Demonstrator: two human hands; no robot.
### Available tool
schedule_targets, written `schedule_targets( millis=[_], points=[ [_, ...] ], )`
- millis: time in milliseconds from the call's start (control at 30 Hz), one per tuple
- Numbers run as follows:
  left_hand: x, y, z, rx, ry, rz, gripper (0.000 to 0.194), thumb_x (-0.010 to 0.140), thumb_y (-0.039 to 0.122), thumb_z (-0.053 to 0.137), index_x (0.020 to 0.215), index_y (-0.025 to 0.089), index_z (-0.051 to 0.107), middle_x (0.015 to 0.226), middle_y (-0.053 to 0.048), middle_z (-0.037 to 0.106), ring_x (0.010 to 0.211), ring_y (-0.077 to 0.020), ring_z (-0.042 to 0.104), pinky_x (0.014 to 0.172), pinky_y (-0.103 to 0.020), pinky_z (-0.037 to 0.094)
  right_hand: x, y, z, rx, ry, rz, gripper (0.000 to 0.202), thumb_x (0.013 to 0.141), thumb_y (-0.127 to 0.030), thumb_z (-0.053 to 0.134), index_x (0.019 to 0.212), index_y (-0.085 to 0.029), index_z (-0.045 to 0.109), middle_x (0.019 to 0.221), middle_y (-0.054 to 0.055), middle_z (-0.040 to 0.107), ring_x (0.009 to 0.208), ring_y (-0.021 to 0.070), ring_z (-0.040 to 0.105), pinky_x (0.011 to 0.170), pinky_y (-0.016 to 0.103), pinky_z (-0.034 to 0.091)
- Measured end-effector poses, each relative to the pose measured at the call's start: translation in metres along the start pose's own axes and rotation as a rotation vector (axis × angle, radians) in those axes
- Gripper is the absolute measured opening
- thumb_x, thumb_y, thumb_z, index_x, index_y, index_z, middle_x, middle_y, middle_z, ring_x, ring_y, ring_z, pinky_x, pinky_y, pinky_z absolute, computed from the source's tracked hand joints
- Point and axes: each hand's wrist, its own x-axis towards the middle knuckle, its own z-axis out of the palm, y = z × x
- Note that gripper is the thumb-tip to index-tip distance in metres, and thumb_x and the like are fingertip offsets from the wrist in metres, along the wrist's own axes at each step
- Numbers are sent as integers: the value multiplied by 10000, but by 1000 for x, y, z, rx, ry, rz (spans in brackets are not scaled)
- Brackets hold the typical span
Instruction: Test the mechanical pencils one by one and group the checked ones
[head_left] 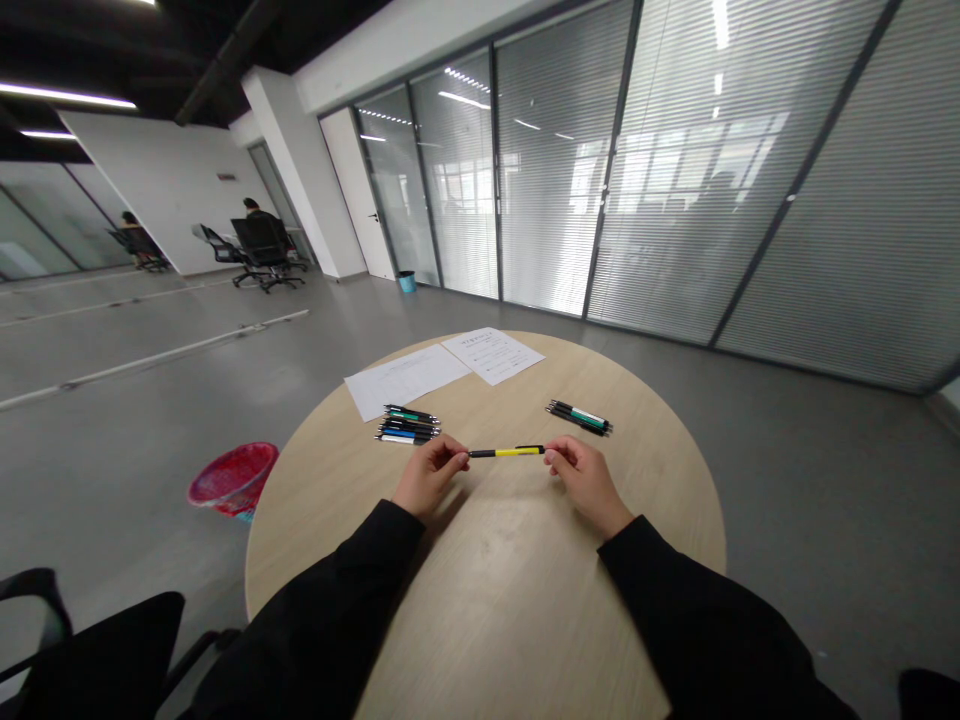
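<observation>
A yellow and black pen [508,452] is stretched level between my two hands over the middle of the round table. My left hand [433,474] pinches its dark end, while my right hand [585,480] pinches the opposite end, where the black clip is. Just beyond my left hand lies a group of several pens [409,424] with green, blue, white and black barrels. Past my right hand sits a smaller group of pens [579,416], black with some green and white.
Two printed sheets of paper [409,378] lie at the far edge of the round wooden table [330,520]. A red-lined bin [232,478] stands on the floor at the left, near a black chair [97,660]. People sit in office chairs far off at the left.
</observation>
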Motion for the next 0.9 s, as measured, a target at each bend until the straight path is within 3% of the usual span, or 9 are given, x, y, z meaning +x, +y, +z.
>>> schedule_targets(
  millis=[900],
  points=[
    [1, -1, 1, -9, 4, -9, 233, 793, 367, 730, 777, 158, 629, 698, -18, 673, 661, -147, 632, 663, -275, 497, 1, 4, 1, 6, 0, -8, 255, 887, -428, 581, 822, -189, 644, 712, 26, 651, 616, 164, 594, 591, 271, 477]
  ],
)
